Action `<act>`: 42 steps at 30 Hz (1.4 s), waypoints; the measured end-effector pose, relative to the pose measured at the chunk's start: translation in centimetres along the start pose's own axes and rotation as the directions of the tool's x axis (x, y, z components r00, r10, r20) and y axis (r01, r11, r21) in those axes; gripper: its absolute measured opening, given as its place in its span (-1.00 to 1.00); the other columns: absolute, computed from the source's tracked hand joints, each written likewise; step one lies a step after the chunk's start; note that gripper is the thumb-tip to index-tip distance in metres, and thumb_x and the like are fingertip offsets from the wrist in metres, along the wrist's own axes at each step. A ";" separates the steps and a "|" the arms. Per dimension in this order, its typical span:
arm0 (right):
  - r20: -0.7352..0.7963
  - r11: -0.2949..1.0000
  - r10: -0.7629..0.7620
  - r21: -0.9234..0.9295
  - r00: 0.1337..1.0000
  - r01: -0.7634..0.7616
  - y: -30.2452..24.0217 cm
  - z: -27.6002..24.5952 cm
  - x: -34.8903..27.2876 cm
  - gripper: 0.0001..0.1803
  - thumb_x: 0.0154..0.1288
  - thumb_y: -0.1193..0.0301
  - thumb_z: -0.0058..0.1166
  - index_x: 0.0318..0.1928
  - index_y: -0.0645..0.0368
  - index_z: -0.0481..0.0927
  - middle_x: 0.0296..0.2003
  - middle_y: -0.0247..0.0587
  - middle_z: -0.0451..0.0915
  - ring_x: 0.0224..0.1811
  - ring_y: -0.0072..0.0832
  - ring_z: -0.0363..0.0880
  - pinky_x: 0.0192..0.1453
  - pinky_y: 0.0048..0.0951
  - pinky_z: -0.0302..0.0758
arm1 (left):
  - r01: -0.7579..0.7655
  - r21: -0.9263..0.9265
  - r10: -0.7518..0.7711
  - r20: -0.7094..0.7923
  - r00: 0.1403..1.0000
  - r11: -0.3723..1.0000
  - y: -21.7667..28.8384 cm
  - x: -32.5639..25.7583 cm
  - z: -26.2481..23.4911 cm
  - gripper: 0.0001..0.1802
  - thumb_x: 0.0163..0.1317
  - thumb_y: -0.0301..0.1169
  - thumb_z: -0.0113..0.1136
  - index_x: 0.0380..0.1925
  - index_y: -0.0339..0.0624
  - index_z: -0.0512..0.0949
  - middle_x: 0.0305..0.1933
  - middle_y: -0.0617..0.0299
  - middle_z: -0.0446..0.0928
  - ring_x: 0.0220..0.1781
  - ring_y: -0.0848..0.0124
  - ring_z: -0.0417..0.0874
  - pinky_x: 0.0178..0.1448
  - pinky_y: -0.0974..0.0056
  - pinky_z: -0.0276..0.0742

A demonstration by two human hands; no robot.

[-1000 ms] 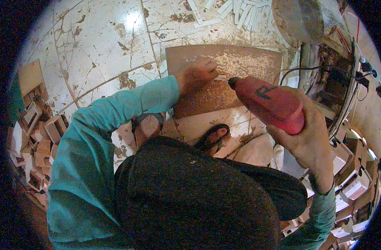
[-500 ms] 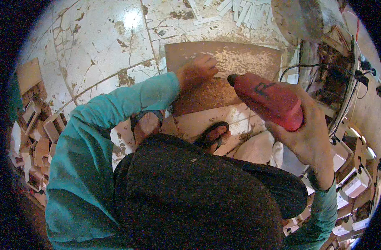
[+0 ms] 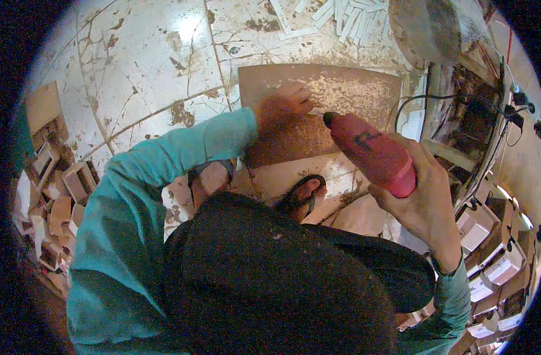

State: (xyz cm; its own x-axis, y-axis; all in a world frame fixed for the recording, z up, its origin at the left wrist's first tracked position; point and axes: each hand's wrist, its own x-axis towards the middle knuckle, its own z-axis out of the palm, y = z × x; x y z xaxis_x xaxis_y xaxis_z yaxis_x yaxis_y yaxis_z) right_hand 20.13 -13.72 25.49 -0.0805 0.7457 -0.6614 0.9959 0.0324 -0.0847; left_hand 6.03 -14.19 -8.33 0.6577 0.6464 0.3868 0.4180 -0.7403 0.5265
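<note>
Board: flat on floor, pinned by left hand to steady it.
Right hand: clenched round red power tool, tip angled down at board.

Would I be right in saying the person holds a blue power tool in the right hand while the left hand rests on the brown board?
Not quite: the power tool in the right hand is red, as the head view shows. The left hand does rest on the brown board.
</note>
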 end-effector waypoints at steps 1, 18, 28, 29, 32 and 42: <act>-0.004 0.999 -0.042 -0.014 0.999 0.042 0.1 -0.2 -0.2 -0.30 -0.18 0.36 0.35 0.09 0.18 0.47 -0.09 -0.03 0.57 -0.02 -0.12 0.56 0.11 -0.26 0.45 | 0.016 -0.003 -0.016 0.033 0.999 1.000 0.2 0.0 -0.1 -0.86 0.08 -0.37 0.07 -0.39 -0.16 0.51 -0.28 0.11 0.44 -0.15 0.21 0.50 -0.06 0.22 0.49; -0.334 0.682 0.397 0.730 0.855 -0.032 8.1 -1.1 -9.5 -0.15 -0.17 0.09 0.37 0.16 0.24 0.40 -0.05 -0.15 0.55 0.02 -0.33 0.53 0.16 -0.30 0.44 | 0.017 -0.139 -0.027 -0.069 0.997 0.990 1.5 1.4 -3.8 -0.81 0.09 -0.36 0.16 -0.28 -0.14 0.52 -0.23 0.08 0.52 -0.13 0.21 0.55 0.00 0.14 0.45; -0.337 0.075 0.611 0.926 0.717 0.371 17.1 13.3 -6.2 -0.24 0.10 0.08 0.20 0.19 0.29 0.29 -0.20 -0.06 0.55 -0.40 -0.31 0.62 -0.37 -0.32 0.62 | 0.634 -0.625 -0.734 0.139 0.664 0.455 -9.2 6.7 -16.1 -0.76 0.10 -0.32 0.29 -0.43 -0.32 0.63 -0.49 0.18 0.60 -0.47 0.47 0.55 -0.34 0.31 0.46; -0.272 0.081 0.598 0.956 0.754 0.280 17.7 14.8 -6.2 -0.25 0.11 0.08 0.19 0.19 0.29 0.29 -0.22 -0.05 0.55 -0.41 -0.28 0.62 -0.38 -0.29 0.62 | 0.673 -0.428 -0.728 0.050 0.684 0.603 -11.8 8.3 -18.9 -0.72 0.11 -0.29 0.30 -0.40 -0.35 0.63 -0.46 0.21 0.63 -0.47 0.50 0.56 -0.36 0.33 0.46; -0.106 -0.168 0.575 0.955 0.811 0.244 18.0 18.4 -6.2 -0.27 0.13 0.07 0.16 0.18 0.29 0.30 -0.25 -0.06 0.55 -0.43 -0.24 0.62 -0.39 -0.26 0.61 | 0.679 -0.012 -0.672 -0.159 0.724 0.734 -17.2 12.8 -25.6 -0.67 0.11 -0.23 0.30 -0.34 -0.34 0.65 -0.54 0.19 0.61 -0.50 0.48 0.58 -0.37 0.31 0.49; 0.015 -0.564 0.486 0.769 0.874 0.300 16.5 27.1 -3.0 -0.22 0.14 -0.18 0.09 0.11 0.22 0.33 -0.24 -0.03 0.56 -0.40 -0.24 0.54 -0.34 -0.24 0.53 | -0.111 0.370 0.058 0.151 0.987 0.922 -12.0 7.2 -14.0 -0.78 0.07 -0.34 0.28 -0.27 -0.15 0.62 -0.24 0.06 0.60 -0.16 0.08 0.62 -0.04 0.11 0.54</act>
State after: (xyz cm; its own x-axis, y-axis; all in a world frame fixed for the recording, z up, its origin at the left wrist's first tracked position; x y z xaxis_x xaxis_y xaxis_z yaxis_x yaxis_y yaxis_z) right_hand 35.71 -33.46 5.93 0.4131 0.6571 -0.6306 -0.6181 -0.3062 -0.7240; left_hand -2.99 1.92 -1.22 0.7679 0.5671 0.2978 0.5447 -0.8228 0.1623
